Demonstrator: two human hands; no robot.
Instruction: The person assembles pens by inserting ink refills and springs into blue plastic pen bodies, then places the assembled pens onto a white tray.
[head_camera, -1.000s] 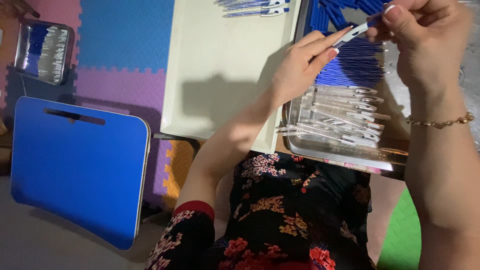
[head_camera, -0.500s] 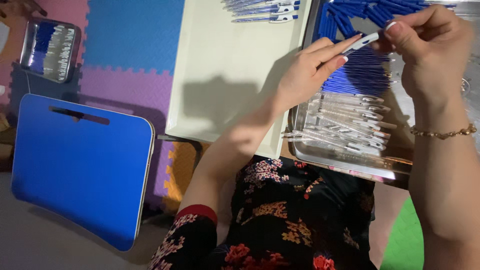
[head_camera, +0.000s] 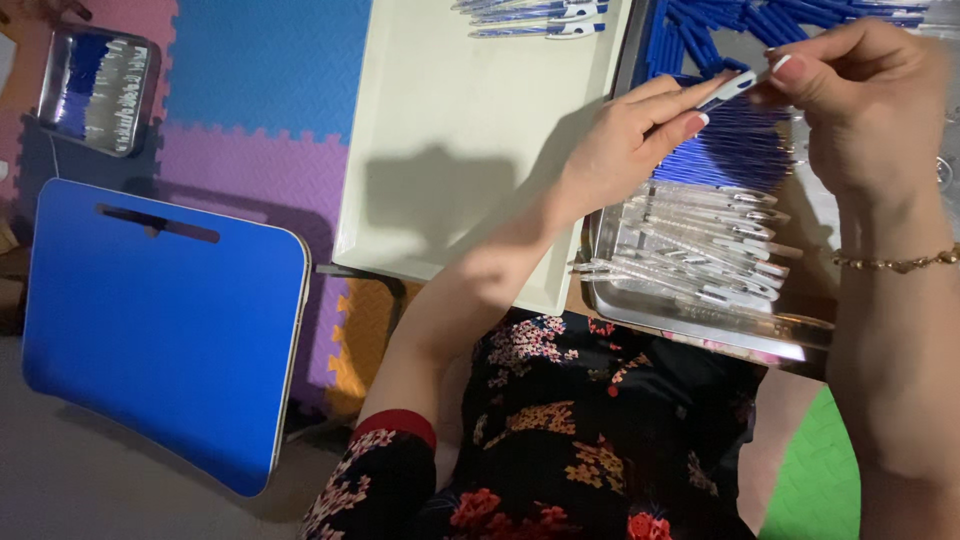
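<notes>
While I watch through the head camera, the only view I have, both bare hands meet over a metal tray (head_camera: 700, 318) that sits at the right, against the person's lap. My left hand (head_camera: 625, 150) and right hand (head_camera: 860, 105) share one small pen part (head_camera: 728, 90), blue and white. It lies between the two hands: left fingertips pinch its lower left end, right thumb and forefinger close on its upper right end. Neither hand is nearer; both touch it. Its long axis runs slantwise, rising from lower left to upper right, with the white end toward the right hand.

Below the hands, the tray holds clear pen barrels (head_camera: 700, 245) lying roughly side to side, a fan of thin blue refills (head_camera: 735, 150) and blue caps (head_camera: 720, 20) at the far end. Just left of it is a cream tray (head_camera: 450, 150) with a few finished pens (head_camera: 540, 15) at its top edge. A blue lap desk (head_camera: 160, 330) leans on foam floor mats (head_camera: 240, 70) well to the left.
</notes>
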